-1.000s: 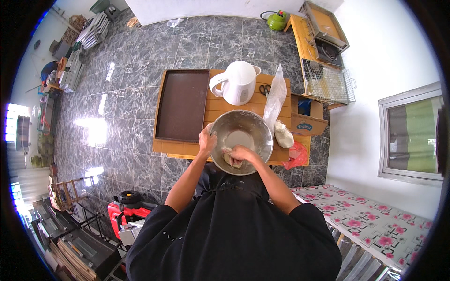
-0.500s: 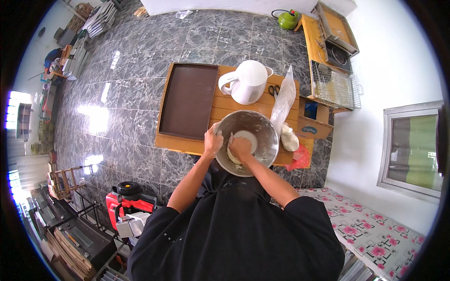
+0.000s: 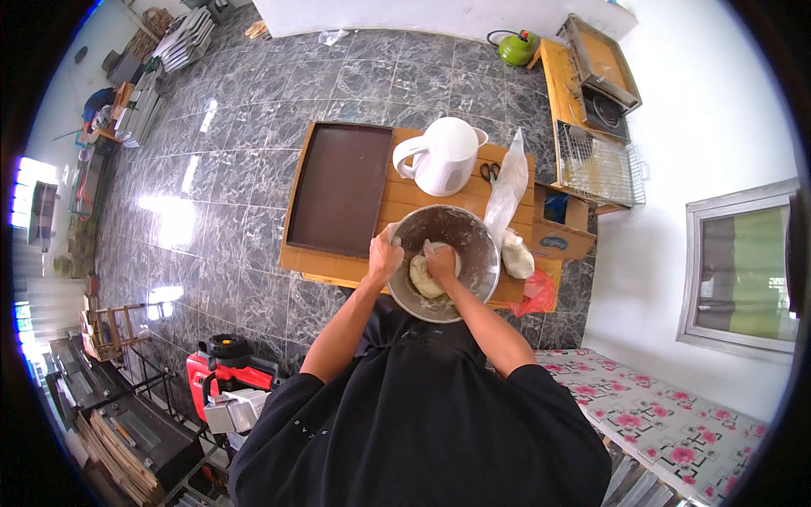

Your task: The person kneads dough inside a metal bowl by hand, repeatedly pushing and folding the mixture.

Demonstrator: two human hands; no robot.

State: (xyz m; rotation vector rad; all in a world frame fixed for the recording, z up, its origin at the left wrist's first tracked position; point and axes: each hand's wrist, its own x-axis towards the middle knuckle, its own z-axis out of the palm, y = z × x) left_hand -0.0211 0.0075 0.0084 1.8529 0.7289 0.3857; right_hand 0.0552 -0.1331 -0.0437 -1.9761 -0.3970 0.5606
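Dough (image 3: 424, 280) pale, rounded, eight o'clock in smeared metal bowl (image 3: 481, 264). Left hand (image 3: 385, 256) clamps bowl, nine o'clock; right hand (image 3: 440, 264) on dough, grip unclear.

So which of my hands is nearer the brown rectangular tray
Left. Your left hand holds the left rim of the metal mixing bowl, by the near right corner of the tray; your right hand is farther right, inside the bowl at the dough.
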